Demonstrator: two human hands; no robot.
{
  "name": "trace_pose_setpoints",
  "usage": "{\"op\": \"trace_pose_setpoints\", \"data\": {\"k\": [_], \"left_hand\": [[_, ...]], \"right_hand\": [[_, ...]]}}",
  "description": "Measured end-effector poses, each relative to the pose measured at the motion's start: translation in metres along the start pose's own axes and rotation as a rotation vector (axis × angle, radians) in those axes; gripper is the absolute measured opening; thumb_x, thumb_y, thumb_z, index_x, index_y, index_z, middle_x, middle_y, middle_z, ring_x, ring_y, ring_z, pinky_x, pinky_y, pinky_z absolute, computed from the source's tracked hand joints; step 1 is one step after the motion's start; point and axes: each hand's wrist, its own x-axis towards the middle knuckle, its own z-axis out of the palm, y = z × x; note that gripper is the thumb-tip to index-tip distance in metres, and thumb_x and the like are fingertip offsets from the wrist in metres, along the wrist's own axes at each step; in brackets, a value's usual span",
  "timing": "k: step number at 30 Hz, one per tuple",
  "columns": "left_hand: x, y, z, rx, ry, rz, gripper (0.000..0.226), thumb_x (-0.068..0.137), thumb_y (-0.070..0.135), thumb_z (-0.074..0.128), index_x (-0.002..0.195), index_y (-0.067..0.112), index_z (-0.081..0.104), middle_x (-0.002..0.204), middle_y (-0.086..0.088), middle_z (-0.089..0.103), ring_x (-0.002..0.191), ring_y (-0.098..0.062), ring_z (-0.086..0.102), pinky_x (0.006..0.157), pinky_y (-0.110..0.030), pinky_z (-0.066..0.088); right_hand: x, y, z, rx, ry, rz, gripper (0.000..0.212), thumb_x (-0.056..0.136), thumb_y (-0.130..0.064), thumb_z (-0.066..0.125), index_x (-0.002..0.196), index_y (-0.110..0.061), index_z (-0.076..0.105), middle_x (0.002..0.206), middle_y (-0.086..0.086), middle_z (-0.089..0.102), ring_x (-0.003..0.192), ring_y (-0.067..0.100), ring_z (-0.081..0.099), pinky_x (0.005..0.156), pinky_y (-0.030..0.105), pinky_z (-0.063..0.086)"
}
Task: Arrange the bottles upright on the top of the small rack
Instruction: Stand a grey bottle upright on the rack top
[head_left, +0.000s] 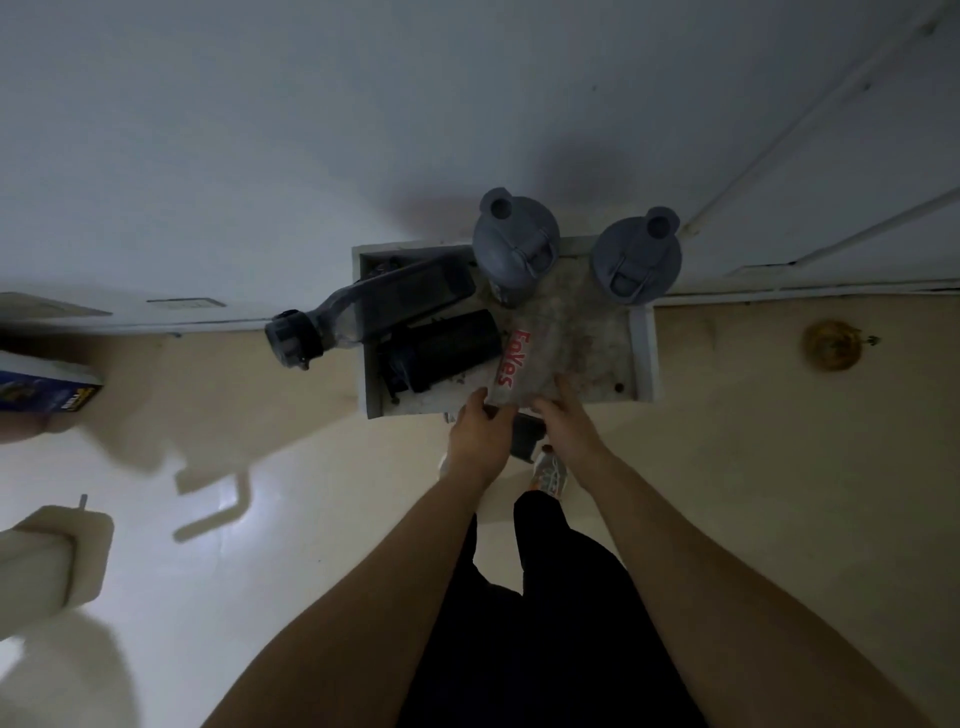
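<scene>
Head view: both hands, left hand and right hand, grip clear bottle lying on rack, long axis near-vertical in frame, red label "Eqyles"-like, unclear.

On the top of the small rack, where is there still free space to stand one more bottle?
The free patch is on the rack top, right side: below the right grey shaker and right of the clear bottle that both hands, left and right, hold. The left side is crowded: a long dark bottle and a black bottle lie there.
</scene>
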Motion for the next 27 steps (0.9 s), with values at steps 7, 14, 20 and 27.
{"op": "trace_pose_setpoints", "data": {"k": [7, 14, 20, 27], "left_hand": [[-0.001, 0.005, -0.013, -0.075, 0.011, 0.107, 0.057, 0.080, 0.052, 0.052, 0.132, 0.029, 0.060, 0.125, -0.008, 0.064, 0.111, -0.024, 0.062, 0.104, -0.044, 0.048], [-0.018, 0.037, -0.009, -0.308, -0.110, 0.244, 0.050, 0.089, 0.048, 0.057, 0.136, 0.029, 0.057, 0.137, -0.008, 0.056, 0.115, -0.027, 0.061, 0.085, -0.048, 0.060], [-0.022, 0.059, -0.009, -0.304, -0.199, 0.188, 0.074, 0.079, 0.066, 0.054, 0.145, 0.033, 0.045, 0.146, -0.010, 0.044, 0.121, -0.031, 0.056, 0.078, -0.038, 0.054], [-0.019, 0.068, -0.019, -0.301, -0.267, 0.176, 0.055, 0.096, 0.043, 0.059, 0.144, 0.019, 0.045, 0.132, -0.009, 0.059, 0.102, -0.022, 0.062, 0.084, -0.036, 0.052]], "right_hand": [[-0.011, 0.003, -0.003, 0.071, 0.009, 0.031, 0.076, 0.088, -0.051, 0.057, 0.154, -0.036, 0.021, 0.131, 0.005, 0.061, 0.107, 0.025, 0.065, 0.097, 0.049, 0.053], [-0.027, -0.025, -0.029, 0.121, 0.090, 0.093, 0.053, 0.095, -0.063, 0.036, 0.118, -0.020, 0.057, 0.100, 0.007, 0.063, 0.077, 0.023, 0.058, 0.069, 0.034, 0.047], [-0.023, -0.044, -0.040, 0.124, 0.167, 0.124, 0.058, 0.096, -0.063, 0.027, 0.106, -0.015, 0.058, 0.099, 0.012, 0.061, 0.070, 0.021, 0.053, 0.065, 0.031, 0.044], [-0.020, -0.043, -0.037, 0.220, 0.199, 0.135, 0.057, 0.096, -0.063, 0.030, 0.088, -0.017, 0.062, 0.081, 0.008, 0.062, 0.067, 0.022, 0.055, 0.067, 0.033, 0.044]]}}
